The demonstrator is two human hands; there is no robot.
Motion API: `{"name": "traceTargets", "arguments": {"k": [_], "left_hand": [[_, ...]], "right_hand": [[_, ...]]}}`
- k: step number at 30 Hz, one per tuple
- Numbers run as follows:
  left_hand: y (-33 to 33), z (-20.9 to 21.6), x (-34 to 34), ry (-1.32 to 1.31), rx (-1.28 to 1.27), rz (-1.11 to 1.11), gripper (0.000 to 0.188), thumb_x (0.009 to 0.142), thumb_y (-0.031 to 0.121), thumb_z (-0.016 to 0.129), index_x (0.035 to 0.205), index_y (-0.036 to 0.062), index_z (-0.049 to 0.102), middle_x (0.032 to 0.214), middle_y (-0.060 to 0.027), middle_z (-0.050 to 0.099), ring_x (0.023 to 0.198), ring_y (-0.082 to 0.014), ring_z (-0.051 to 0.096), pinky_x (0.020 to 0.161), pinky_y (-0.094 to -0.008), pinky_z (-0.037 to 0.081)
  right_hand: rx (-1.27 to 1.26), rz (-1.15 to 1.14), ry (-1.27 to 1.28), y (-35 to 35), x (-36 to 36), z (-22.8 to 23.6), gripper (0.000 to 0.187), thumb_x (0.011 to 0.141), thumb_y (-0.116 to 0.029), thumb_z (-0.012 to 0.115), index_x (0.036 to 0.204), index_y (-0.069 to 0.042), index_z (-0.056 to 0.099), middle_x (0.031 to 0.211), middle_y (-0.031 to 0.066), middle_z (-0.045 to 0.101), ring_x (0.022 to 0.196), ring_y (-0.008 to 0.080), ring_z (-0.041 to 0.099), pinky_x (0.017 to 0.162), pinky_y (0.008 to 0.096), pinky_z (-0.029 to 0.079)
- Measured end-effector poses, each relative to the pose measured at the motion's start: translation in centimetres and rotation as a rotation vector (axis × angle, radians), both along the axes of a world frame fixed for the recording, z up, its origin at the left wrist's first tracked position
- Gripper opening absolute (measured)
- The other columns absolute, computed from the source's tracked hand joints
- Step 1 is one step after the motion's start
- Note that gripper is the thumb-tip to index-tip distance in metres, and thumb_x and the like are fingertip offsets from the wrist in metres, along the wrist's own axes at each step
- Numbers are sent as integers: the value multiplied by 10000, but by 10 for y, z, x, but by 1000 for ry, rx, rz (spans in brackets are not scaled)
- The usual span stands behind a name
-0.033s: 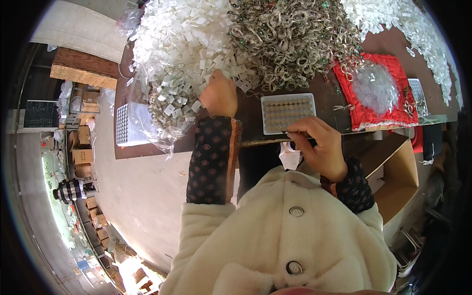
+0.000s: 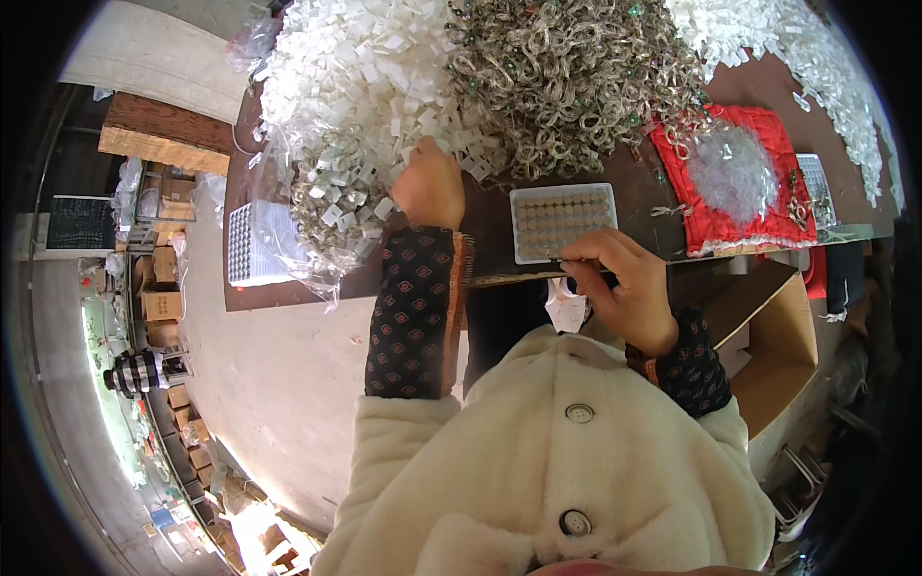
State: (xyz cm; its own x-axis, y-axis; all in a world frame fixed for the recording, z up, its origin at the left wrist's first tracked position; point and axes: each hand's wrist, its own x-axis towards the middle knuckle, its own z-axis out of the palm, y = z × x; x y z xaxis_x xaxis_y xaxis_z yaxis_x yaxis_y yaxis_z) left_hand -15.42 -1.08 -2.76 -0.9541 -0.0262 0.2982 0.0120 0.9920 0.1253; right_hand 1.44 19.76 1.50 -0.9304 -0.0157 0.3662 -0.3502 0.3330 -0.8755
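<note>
Well, in the head view, the white tray (image 2: 516, 230) sits on the worktop (image 2: 491, 228), just past the right hand (image 2: 629, 293) and to its left; that hand is nearer. The tray's long side runs left to right, with no clear front. The right finger and thumb pinch a tiny dark bit (image 2: 555, 257). The left hand (image 2: 429, 187) touches the white tags (image 2: 355, 58), fingertips hidden, so I can't tell its grip.

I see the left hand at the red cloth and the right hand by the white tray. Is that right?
Not quite: in the head view, the left hand is at the white pile, not the red cloth. The right hand is by the white tray.
</note>
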Motion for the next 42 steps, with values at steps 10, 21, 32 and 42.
{"name": "traceTargets", "arguments": {"k": [10,21,32,42], "left_hand": [[1,6,0,-22,-16,-52,265,864,239,658,1053,64,592,918,-169,694,805,-401,679,697,-503,528],[3,40,114,24,1226,-542,233,778,-37,720,989,51,676,868,-1,663,758,-59,605,649,-231,468],[-3,32,173,-388,1688,-593,189,942,52,672,1122,27,620,930,-28,660,752,-46,592,575,-202,460],[-22,37,197,-437,1787,-606,180,946,85,660,1111,45,602,861,-30,673,567,-31,513,452,-183,338]], "right_hand": [[11,13,-14,-4,2,5,155,854,31,694,989,-42,673,913,100,668,746,239,656,654,294,522],[-590,-54,-334,-14,-2,11,118,967,-61,602,1070,-3,597,887,49,640,722,105,615,620,249,509],[-484,60,-149,-50,13,7,98,975,-61,606,1054,-8,582,869,27,637,708,87,611,634,221,503],[-177,82,33,-63,39,24,61,928,0,620,987,14,621,808,64,671,675,115,659,607,253,521]]}}
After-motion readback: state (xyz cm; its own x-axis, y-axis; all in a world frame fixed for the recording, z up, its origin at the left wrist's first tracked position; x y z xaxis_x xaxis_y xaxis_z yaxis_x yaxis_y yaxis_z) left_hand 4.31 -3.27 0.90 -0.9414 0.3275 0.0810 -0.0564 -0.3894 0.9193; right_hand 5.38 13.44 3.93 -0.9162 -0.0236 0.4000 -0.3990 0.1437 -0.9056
